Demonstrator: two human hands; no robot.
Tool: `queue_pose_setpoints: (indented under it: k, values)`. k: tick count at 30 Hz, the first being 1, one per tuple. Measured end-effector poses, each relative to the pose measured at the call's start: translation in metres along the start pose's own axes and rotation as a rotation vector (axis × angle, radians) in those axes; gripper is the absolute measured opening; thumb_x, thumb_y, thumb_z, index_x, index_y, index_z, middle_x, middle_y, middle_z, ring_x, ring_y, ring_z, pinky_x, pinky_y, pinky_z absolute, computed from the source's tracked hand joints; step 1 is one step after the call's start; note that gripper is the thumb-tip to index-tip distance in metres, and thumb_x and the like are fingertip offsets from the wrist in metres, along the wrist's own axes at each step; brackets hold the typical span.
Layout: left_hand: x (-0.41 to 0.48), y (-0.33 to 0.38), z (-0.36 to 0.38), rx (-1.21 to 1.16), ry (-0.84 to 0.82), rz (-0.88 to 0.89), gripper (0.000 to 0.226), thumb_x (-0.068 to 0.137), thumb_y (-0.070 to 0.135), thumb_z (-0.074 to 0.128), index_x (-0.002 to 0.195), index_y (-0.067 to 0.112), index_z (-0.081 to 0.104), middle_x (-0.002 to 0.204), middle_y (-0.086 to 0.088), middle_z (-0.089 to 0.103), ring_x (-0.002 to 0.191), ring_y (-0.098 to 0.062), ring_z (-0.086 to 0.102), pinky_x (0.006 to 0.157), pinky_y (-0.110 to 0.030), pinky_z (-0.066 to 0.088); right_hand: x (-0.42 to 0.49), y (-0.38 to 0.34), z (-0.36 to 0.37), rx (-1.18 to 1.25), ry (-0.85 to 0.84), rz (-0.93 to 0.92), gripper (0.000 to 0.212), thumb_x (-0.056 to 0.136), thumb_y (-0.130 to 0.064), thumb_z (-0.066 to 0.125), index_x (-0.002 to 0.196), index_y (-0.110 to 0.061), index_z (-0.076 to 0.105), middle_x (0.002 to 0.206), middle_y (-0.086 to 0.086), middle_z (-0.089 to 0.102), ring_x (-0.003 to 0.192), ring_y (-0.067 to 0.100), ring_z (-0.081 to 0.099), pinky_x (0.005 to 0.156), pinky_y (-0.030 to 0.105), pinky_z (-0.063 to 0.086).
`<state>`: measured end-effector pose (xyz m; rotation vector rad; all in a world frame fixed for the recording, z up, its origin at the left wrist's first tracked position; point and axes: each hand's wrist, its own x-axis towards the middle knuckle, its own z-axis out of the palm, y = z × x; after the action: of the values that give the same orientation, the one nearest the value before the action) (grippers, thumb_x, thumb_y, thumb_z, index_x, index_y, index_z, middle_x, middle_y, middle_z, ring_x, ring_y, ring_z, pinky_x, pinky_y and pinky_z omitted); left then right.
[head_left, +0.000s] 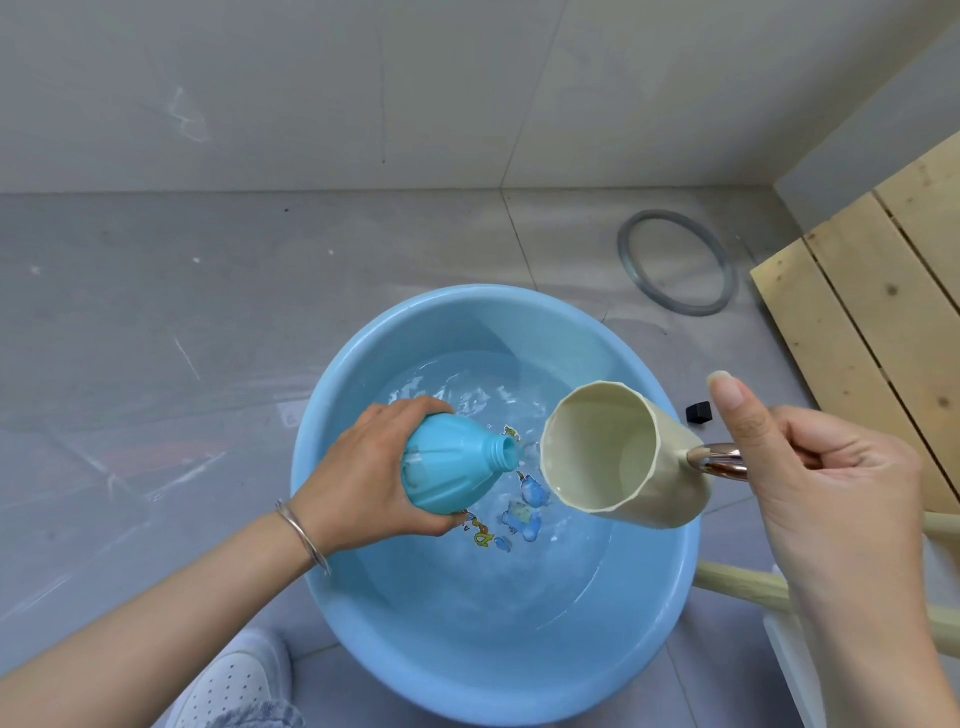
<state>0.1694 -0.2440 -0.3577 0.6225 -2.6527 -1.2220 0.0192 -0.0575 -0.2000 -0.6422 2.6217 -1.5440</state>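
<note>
The left hand (363, 478) clasps the blue bottle (452, 467) round its belly at frame centre, its uncapped neck tipped rightward. The right hand (831, 493), at centre right, grasps the cream cup (670, 499) by its shiny handle (719, 460), the cup's mouth just beside the bottle's neck. Both hang over the water-filled blue basin (467, 665) at lower centre.
</note>
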Motion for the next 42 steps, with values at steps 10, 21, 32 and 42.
queue_pose_setpoints:
  k: [10,21,32,42]
  values:
    - [-0.001,-0.001,0.002,-0.028,-0.030,-0.013,0.079,0.046,0.062,0.078,0.116,0.042,0.045,0.106,0.022,0.053,0.097,-0.006,0.052,0.087,-0.019,0.043,-0.003,-0.005,-0.001,-0.065,-0.008,-0.041,0.059,0.073,-0.044,0.067,0.049,-0.008,0.027,0.047,-0.004,0.017,0.046,0.010,0.018,0.043,0.016,0.018]
    - [-0.002,-0.003,0.004,-0.016,-0.025,-0.023,0.079,0.046,0.066,0.074,0.114,0.045,0.042,0.106,0.022,0.053,0.096,-0.009,0.054,0.087,-0.031,0.047,-0.005,-0.011,-0.001,-0.098,-0.002,-0.099,0.053,0.075,-0.044,0.068,0.049,-0.011,0.034,0.044,-0.004,0.020,0.045,0.009,0.020,0.044,0.016,0.017]
    - [-0.003,0.001,0.003,-0.169,-0.029,-0.113,0.080,0.045,0.058,0.083,0.113,0.042,0.045,0.106,0.024,0.056,0.098,-0.001,0.056,0.084,-0.018,0.046,-0.001,0.001,0.004,-0.031,0.049,-0.003,0.062,0.077,-0.044,0.068,0.050,-0.008,0.025,0.050,-0.004,0.016,0.049,0.008,0.023,0.047,0.020,0.021]
    - [0.000,0.010,-0.002,-0.687,-0.022,-0.339,0.078,0.039,0.052,0.085,0.109,0.038,0.055,0.101,0.013,0.069,0.092,-0.006,0.067,0.075,-0.022,0.054,-0.003,0.046,0.016,0.318,0.123,0.409,0.045,0.082,-0.040,0.061,0.058,-0.009,0.040,0.045,0.000,0.034,0.039,0.007,0.031,0.039,0.007,0.032]
